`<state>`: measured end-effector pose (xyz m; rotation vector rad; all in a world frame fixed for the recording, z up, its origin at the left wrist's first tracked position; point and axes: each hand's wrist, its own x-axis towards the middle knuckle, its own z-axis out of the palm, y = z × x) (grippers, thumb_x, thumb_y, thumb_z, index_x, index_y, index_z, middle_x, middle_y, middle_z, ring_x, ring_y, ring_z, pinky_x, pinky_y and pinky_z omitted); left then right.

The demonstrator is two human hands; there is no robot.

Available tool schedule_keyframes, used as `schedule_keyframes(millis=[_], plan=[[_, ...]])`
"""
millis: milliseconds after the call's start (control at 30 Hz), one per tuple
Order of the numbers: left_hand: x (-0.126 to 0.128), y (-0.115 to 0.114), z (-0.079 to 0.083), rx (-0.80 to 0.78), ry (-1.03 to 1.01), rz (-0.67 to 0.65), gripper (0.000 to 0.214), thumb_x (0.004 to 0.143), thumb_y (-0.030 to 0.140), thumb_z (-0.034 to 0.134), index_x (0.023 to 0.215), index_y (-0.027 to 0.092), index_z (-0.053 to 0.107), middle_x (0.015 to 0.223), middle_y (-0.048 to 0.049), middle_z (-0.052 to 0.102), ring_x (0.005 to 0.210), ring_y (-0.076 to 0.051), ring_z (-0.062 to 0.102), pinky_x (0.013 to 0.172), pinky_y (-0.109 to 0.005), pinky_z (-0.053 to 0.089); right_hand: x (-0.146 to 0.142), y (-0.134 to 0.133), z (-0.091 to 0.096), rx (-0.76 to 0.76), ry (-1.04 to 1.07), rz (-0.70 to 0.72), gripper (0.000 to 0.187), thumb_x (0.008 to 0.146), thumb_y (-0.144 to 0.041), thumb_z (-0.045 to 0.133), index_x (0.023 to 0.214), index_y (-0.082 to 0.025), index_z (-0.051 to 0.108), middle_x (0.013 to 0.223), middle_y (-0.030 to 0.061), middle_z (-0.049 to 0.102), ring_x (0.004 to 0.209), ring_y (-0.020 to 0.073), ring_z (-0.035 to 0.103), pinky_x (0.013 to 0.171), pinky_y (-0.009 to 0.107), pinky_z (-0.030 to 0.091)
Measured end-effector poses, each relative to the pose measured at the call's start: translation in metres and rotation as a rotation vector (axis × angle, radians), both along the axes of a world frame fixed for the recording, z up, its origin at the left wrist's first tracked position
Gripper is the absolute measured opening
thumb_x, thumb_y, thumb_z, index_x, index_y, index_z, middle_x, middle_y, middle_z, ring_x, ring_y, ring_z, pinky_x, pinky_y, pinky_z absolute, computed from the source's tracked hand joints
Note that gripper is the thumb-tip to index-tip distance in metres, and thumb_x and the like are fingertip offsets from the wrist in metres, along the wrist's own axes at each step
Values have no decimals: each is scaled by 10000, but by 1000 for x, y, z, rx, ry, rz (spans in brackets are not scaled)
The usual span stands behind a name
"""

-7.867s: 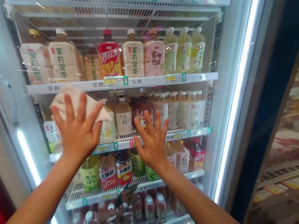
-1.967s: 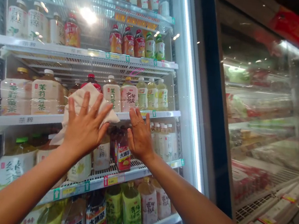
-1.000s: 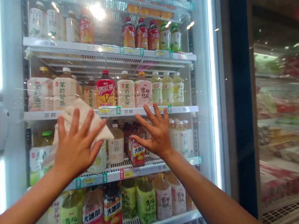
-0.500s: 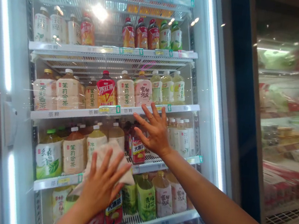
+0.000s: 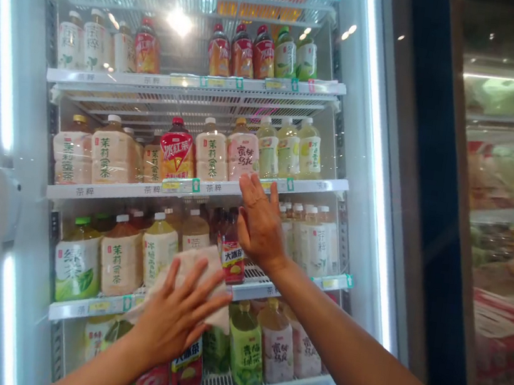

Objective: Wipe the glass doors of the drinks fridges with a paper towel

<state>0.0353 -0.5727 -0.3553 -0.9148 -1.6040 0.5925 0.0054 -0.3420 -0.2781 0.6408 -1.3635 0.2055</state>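
Observation:
My left hand [image 5: 176,321] lies flat with fingers spread on a beige cloth [image 5: 203,267], pressing it against the glass door [image 5: 331,240] of a drinks fridge at the height of the lower shelves. My right hand [image 5: 260,221] rests flat on the same glass a little higher and to the right, fingers stretched out and close together, holding nothing. Behind the glass stand rows of tea bottles [image 5: 210,151] on white wire shelves [image 5: 192,184].
A bright light strip [image 5: 376,170] runs down the door's right side, then a dark frame post [image 5: 422,195]. A second glass-fronted chiller [image 5: 511,207] with packaged goods stands to the right. Another light strip [image 5: 4,45] marks the door's left edge.
My left hand slid the cloth down the glass from the middle shelf level to the lower shelves and rightward. My right hand stayed on the glass, its fingers drawing closer together.

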Motion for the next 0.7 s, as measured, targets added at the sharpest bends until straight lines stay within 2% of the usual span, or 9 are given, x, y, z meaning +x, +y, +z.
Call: schedule_keyframes(millis=[33,67,200,267,333,467,533,600,700], plan=[[2,-3,-7,-62,-4,1,694,933,615,494,1565,388,318,1702,17,225,1595,-330,26,1274,-636,-65,0,1,0,7,-4,7,791,969,-88,388,1648,-239,11,1622,93,410,1556,235,266,1290,613,164],[2,-4,-3,-81,-6,1,690,934,612,495,1565,400,311,1697,28,240,1596,-318,31,1277,-625,-66,0,1,-1,12,-6,13,793,964,-86,390,1649,-239,22,1623,88,409,1559,238,258,1290,617,158],[-9,11,71,180,19,-10,659,955,525,512,1568,393,308,1701,6,223,1595,-310,-1,1274,-615,-71,-1,2,-2,11,5,15,737,956,-105,413,1637,-251,170,1595,61,459,1554,240,271,1285,624,167],[-13,22,86,314,25,-17,655,962,499,510,1572,376,306,1710,-14,189,1592,-325,-22,1267,-632,-62,-1,3,-2,13,8,-5,670,955,-121,431,1596,-272,310,1584,43,477,1554,244,274,1279,633,176],[-11,27,63,341,7,-17,681,952,498,527,1578,364,296,1712,-28,176,1590,-346,-16,1261,-654,-51,-3,3,-1,14,-2,-25,620,952,-130,439,1552,-280,402,1587,34,473,1558,245,263,1278,638,173],[1,5,-27,137,-48,1,728,919,538,563,1576,352,309,1699,-8,223,1592,-351,39,1272,-649,-38,-3,4,0,10,-27,-41,602,967,-150,434,1552,-288,409,1587,27,473,1561,238,258,1283,629,154],[5,-17,-35,26,-56,-7,725,913,560,566,1568,372,320,1692,22,243,1595,-320,54,1289,-610,-29,-1,2,-6,-7,-38,-63,593,997,-187,435,1573,-312,368,1604,19,450,1565,234,244,1286,616,154],[3,-38,-4,57,-51,-13,719,923,552,559,1572,392,294,1698,29,218,1596,-294,53,1295,-586,-27,5,-3,-18,-27,-76,-110,619,1016,-268,471,1602,-345,289,1657,8,354,1579,253,195,1285,619,145],[-5,-59,58,366,-40,8,702,963,472,524,1588,414,209,1720,19,104,1596,-294,-8,1274,-621,-36,14,-17,-47,-46,-168,-199,806,967,-481,586,1633,-365,147,1725,13,114,1589,334,103,1266,673,109]])
